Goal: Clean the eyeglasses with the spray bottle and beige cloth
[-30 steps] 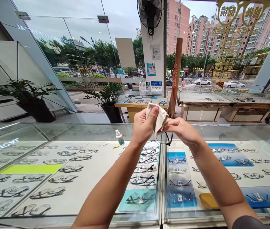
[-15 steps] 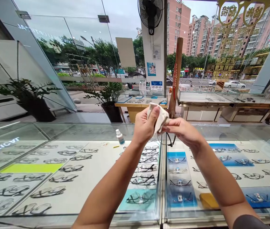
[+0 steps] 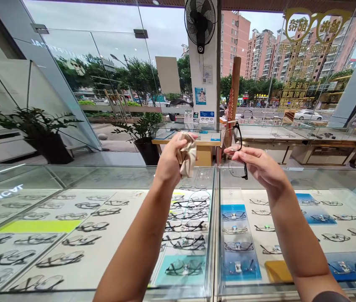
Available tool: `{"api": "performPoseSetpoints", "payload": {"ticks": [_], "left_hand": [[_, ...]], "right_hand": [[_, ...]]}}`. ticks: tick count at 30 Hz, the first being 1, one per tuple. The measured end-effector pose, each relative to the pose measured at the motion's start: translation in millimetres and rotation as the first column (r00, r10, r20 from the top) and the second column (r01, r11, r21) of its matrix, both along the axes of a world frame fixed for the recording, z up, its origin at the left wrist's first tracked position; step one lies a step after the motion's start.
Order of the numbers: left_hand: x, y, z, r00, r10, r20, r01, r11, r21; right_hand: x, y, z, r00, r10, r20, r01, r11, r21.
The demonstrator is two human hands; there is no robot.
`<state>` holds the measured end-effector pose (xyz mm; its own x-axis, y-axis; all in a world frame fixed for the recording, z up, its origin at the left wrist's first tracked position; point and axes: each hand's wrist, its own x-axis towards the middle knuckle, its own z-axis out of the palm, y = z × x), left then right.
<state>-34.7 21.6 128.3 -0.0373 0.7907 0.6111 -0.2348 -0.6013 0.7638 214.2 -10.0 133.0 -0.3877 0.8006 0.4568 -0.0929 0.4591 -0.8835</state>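
A crumpled beige cloth (image 3: pixel 188 156) is bunched in my left hand (image 3: pixel 169 161), fingers closed around it. My right hand (image 3: pixel 264 167) pinches a pair of dark-rimmed eyeglasses (image 3: pixel 240 137) near the bridge. The glasses are turned on end, one lens above my fingers and one below. Cloth and glasses are apart, with a gap between my hands. Both hands are raised over the glass display counter (image 3: pixel 108 176).
Rows of eyeglasses (image 3: pixel 80 240) lie inside the counter under the glass. A mustard-coloured object (image 3: pixel 278 272) is near its front right. Further off stand a low display table (image 3: pixel 190 141), a potted plant (image 3: pixel 146 134), a wooden post (image 3: pixel 235 92) and a wall fan (image 3: pixel 200 25).
My hands have moved apart. The cloth has come away from the glasses and gone left; the glasses are now upright in my right hand. The white bottle is no longer visible.
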Motion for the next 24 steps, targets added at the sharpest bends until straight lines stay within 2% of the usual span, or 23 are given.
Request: {"api": "performPoseSetpoints", "payload": {"ticks": [2,4,6,8,12,15,18,20,24], "left_hand": [[1.5,-6.1,1.0,0.999,0.040,-0.012,-0.040,0.999,0.036],[3.9,-11.5,0.5,0.986,0.161,-0.037,-0.155,0.981,0.116],[6.4,-16.2,-1.0,0.954,0.293,-0.069,-0.270,0.935,0.230],[8.3,-20.8,-2.6,0.924,0.369,-0.097,-0.316,0.882,0.349],[9.9,-28.7,-3.2,0.868,0.462,-0.182,-0.307,0.787,0.536],[10.9,-30.8,-1.8,0.774,0.574,-0.267,-0.268,0.679,0.683],[12.9,-29.6,-1.7,0.687,0.669,-0.284,-0.234,0.573,0.785],[14.8,-28.3,-3.1,0.662,0.686,-0.303,-0.220,0.563,0.796],[19.0,-26.3,-7.5,0.673,0.655,-0.344,-0.198,0.608,0.769]], "right_hand": [[-0.2,-1.2,1.0,0.999,0.028,-0.017,-0.028,1.000,-0.013],[-0.2,-1.6,1.3,0.999,0.051,-0.019,-0.052,0.999,-0.012],[0.1,-1.9,1.7,0.998,0.065,-0.001,-0.065,0.998,-0.001],[0.8,-2.7,2.6,0.997,0.068,0.026,-0.068,0.998,0.009],[3.6,-6.6,5.7,0.996,0.027,0.090,-0.030,0.999,0.035],[6.7,-10.9,8.8,0.988,0.009,0.157,-0.018,0.998,0.058],[9.3,-15.1,11.4,0.976,0.026,0.216,-0.046,0.995,0.086],[10.4,-17.2,12.4,0.963,0.061,0.261,-0.088,0.992,0.093],[11.7,-20.1,13.4,0.954,0.063,0.294,-0.100,0.988,0.114]]}}
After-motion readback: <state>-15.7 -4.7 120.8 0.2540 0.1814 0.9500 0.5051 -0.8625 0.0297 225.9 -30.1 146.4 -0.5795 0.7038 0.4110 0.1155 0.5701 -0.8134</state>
